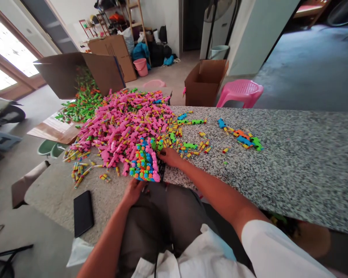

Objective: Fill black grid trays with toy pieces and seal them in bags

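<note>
Beside the pink pile (118, 129), toy rows (145, 165) run forward.

Seemingly a home workshop: plastic pieces (127, 121) heaped on a speckled worktop (301, 154), wood-framed glazing (8, 40) at ten o'clock, cluttered shelves (103, 25) and ladder (142, 21) at eleven

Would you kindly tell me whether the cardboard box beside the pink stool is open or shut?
Open: the cardboard box has an uncovered top, showing its inside.

A dark mark like a "1" (3, 139) on the blue-grey object (14, 138), far left.
</note>
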`<state>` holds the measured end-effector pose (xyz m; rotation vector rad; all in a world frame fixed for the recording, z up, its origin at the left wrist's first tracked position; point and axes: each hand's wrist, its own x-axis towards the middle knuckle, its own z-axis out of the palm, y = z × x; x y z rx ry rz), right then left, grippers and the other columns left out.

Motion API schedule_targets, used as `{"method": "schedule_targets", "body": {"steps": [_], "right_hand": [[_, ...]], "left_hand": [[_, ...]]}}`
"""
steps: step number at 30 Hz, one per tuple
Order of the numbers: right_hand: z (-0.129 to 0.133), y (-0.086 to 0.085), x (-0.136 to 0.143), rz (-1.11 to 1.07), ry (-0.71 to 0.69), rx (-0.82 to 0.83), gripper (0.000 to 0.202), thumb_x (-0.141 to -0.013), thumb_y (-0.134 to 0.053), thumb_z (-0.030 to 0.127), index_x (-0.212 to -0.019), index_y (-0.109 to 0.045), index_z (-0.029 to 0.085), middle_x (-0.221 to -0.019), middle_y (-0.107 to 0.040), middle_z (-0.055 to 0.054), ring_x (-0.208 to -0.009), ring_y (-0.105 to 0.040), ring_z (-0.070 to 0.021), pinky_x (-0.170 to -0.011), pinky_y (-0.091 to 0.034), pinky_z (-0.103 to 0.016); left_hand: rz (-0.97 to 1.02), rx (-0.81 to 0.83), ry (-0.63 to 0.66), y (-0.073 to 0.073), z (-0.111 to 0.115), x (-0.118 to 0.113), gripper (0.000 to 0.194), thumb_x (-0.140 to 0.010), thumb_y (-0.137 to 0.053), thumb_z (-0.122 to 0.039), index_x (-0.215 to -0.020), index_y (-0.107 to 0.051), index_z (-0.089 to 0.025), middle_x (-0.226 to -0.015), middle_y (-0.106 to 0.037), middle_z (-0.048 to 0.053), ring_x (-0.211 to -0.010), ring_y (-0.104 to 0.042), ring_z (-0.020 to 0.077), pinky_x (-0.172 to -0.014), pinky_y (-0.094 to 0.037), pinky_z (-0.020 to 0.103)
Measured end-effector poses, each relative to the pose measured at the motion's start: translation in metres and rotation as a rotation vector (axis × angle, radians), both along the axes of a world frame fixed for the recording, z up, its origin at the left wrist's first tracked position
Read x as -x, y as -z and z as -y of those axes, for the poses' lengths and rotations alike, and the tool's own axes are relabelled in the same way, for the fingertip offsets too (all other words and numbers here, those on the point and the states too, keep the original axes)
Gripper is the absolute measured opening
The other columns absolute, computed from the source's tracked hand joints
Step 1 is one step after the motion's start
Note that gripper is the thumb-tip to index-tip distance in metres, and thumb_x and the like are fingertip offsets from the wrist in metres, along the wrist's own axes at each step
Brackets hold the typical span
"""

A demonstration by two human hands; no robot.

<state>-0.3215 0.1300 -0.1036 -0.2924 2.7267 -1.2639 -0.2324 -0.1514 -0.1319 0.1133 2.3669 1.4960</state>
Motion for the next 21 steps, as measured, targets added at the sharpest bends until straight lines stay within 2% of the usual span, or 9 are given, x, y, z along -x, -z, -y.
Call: {"method": "schedule_targets", "body": {"steps": [3, 6, 9, 11, 16, 21], "right_hand": [[0.001, 0.006, -0.001, -0.020, 0.030, 0.082, 0.022, -0.097, -0.062, 0.032, -0.104, -0.075, 0.016, -0.099, -0.075, -0.004, -0.087, -0.063, -0.0178, -0.074, -0.039, -0.025], [0.001, 0.007, -0.002, -0.046, 0.148, 0.202, 0.029, -0.093, -0.067, 0.034, -0.116, -0.071, 0.017, -0.104, -0.074, -0.004, -0.089, -0.063, -0.0183, -0.078, -0.044, -0.026], [0.002, 0.004, -0.001, -0.047, 0.197, 0.232, 0.032, -0.091, -0.068, 0.033, -0.118, -0.071, 0.018, -0.106, -0.074, -0.004, -0.089, -0.064, -0.0194, -0.081, -0.046, -0.027], [0.002, 0.002, 0.000, 0.000, 0.175, 0.222, 0.030, -0.089, -0.068, 0.032, -0.116, -0.073, 0.019, -0.103, -0.075, -0.003, -0.088, -0.065, -0.0199, -0.079, -0.046, -0.027], [-0.001, -0.002, 0.003, 0.106, 0.030, 0.192, 0.020, -0.093, -0.066, 0.034, -0.095, -0.078, 0.017, -0.082, -0.073, 0.000, -0.083, -0.065, -0.0179, -0.074, -0.045, -0.024], [-0.004, -0.005, 0.006, 0.034, -0.042, 0.059, 0.020, -0.091, -0.066, 0.026, -0.104, -0.079, 0.017, -0.091, -0.077, -0.003, -0.087, -0.066, -0.0191, -0.074, -0.045, -0.024]], "left_hand": [[0.003, 0.004, -0.023, 0.001, 0.000, -0.001, 0.065, -0.088, -0.063, -0.070, -0.120, -0.072, -0.014, -0.118, -0.080, 0.012, -0.105, -0.073, 0.0286, -0.093, -0.058, 0.038], [-0.003, 0.032, -0.026, -0.002, -0.001, -0.001, 0.063, -0.088, -0.063, -0.070, -0.115, -0.074, -0.014, -0.112, -0.081, 0.012, -0.106, -0.072, 0.0300, -0.092, -0.058, 0.039], [-0.006, 0.081, -0.045, -0.007, -0.002, -0.001, 0.061, -0.086, -0.064, -0.069, -0.111, -0.076, -0.015, -0.105, -0.081, 0.011, -0.105, -0.072, 0.0311, -0.090, -0.059, 0.039], [-0.010, 0.093, -0.050, -0.009, -0.003, -0.001, 0.060, -0.086, -0.065, -0.068, -0.110, -0.077, -0.014, -0.101, -0.081, 0.011, -0.102, -0.072, 0.0308, -0.088, -0.059, 0.039], [-0.013, 0.070, -0.042, -0.008, -0.001, 0.000, 0.059, -0.085, -0.067, -0.067, -0.109, -0.077, -0.014, -0.097, -0.081, 0.010, -0.101, -0.072, 0.0305, -0.088, -0.059, 0.039], [-0.002, 0.006, -0.015, -0.003, -0.001, 0.000, 0.065, -0.086, -0.066, -0.071, -0.116, -0.074, -0.014, -0.102, -0.080, 0.010, -0.103, -0.071, 0.0286, -0.090, -0.057, 0.036]]}}
